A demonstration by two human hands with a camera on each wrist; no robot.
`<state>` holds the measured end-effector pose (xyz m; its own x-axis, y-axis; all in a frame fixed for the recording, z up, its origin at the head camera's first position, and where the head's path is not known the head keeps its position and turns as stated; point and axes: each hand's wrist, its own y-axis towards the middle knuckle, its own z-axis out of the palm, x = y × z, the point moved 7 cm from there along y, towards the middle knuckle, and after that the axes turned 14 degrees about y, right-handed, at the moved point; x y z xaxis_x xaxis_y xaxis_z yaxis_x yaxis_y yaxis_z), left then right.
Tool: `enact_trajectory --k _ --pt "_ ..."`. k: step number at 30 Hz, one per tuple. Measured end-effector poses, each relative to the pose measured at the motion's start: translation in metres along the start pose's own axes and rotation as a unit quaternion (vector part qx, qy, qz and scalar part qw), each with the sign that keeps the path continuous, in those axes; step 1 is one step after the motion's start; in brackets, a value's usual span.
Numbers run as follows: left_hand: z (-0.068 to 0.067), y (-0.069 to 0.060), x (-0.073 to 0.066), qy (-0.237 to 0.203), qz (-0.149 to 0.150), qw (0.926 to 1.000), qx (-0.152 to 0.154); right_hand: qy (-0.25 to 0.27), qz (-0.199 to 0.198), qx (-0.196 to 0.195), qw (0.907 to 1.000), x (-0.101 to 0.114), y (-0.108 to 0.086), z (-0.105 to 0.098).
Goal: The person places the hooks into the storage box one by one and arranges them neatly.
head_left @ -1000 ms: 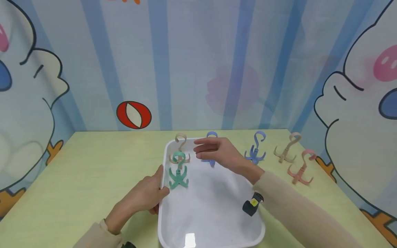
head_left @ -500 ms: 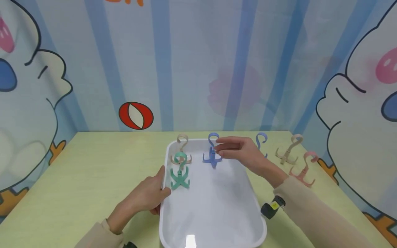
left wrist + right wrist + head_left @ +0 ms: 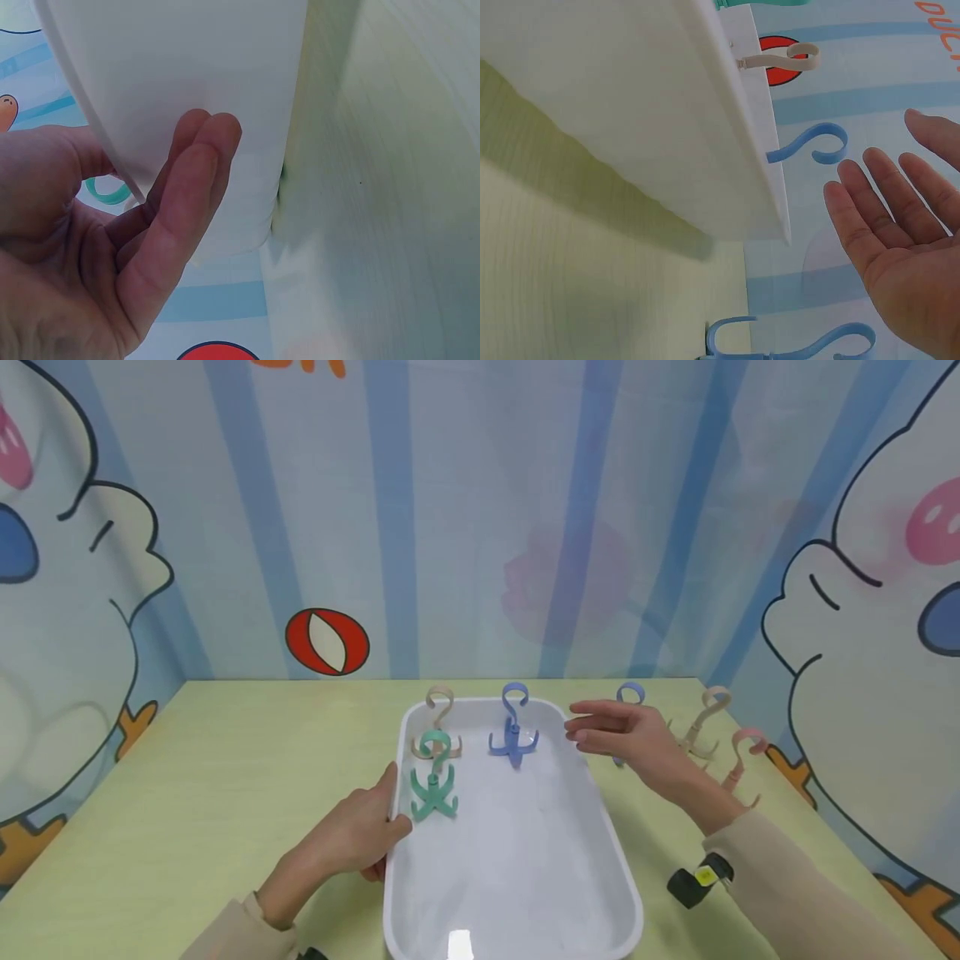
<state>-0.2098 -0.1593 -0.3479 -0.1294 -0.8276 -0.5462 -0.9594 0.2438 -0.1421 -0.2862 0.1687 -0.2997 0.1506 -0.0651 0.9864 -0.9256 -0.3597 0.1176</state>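
Note:
A white rectangular tray (image 3: 517, 877) stands on the table. My left hand (image 3: 352, 827) grips its left wall, thumb over the rim and fingers against the outside, as the left wrist view shows. Three pronged hanging hooks stand upright in the tray: a green hook (image 3: 433, 793), a beige hook (image 3: 450, 697) partly hidden behind it, and a blue hook (image 3: 514, 745) at the far right. Just beyond the tray's right rim, my right hand (image 3: 637, 739) is in the air, fingers extended and holding nothing. It partly covers a second blue hook (image 3: 631, 687) on the table.
Right of the tray, another beige hook (image 3: 702, 720) and a pink hook (image 3: 736, 768) stand on the pale yellow table (image 3: 285, 760), partly hidden by my right hand and forearm. A printed curtain (image 3: 472, 527) borders the table at the back and sides.
My right hand has moved from above the tray's far end rightward past its rim, leaving the blue hook standing inside. My left hand keeps the same grip on the tray.

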Motion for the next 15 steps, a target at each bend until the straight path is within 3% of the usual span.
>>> enact_trajectory --k 4,15 --pt "0.0 0.0 0.0 -0.005 0.002 1.0 0.0 0.019 -0.014 -0.013 0.9996 -0.003 -0.01 -0.014" --pt "0.0 0.0 0.0 -0.002 0.001 1.0 0.002 0.012 -0.005 -0.056 0.9984 -0.011 -0.037 -0.05"
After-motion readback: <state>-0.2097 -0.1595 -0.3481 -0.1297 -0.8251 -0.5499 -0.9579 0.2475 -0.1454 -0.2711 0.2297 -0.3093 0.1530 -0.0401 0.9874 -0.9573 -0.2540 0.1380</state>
